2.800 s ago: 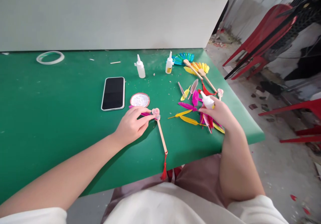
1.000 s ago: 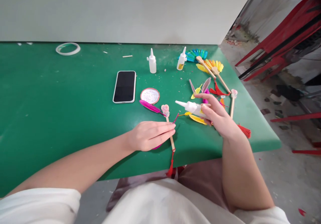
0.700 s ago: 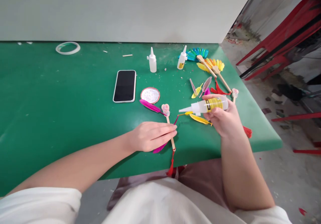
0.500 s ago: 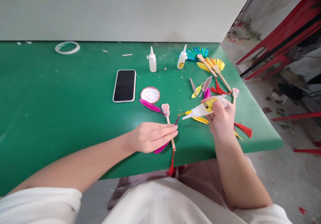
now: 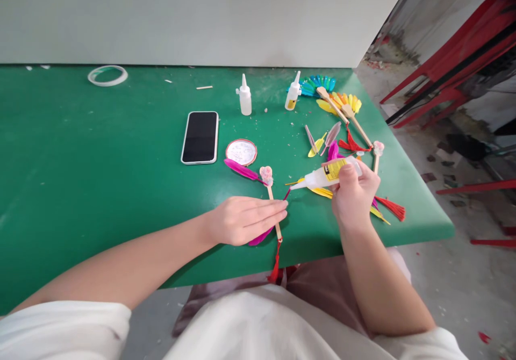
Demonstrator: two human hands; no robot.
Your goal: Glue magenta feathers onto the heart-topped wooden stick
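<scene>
My left hand point(image 5: 252, 220) pinches a magenta feather point(image 5: 262, 237), its thin quill sticking up past the fingertips. In my right hand point(image 5: 355, 191) a white glue bottle with a yellow label point(image 5: 330, 174) is gripped on its side, its nozzle tip at the quill's end. Under my left fingers lies a wooden fan handle point(image 5: 278, 232) with a red tassel point(image 5: 274, 268) over the table edge. Its pinkish, glue-smeared head point(image 5: 266, 175) has another magenta feather point(image 5: 242, 169) against it. Yellow feathers point(image 5: 322, 192) lie beneath the bottle.
A phone point(image 5: 200, 137) and a round white disc point(image 5: 241, 152) lie left of the handle. Two small bottles point(image 5: 245, 95) stand behind. Finished-looking feather fans point(image 5: 350, 105) and loose feathers point(image 5: 317, 145) are at right. A tape roll point(image 5: 107, 76) lies far left on the green table point(image 5: 121, 145).
My right hand has moved slightly left, bringing the glue bottle's nozzle to the feather quill's tip. My left hand is almost unmoved.
</scene>
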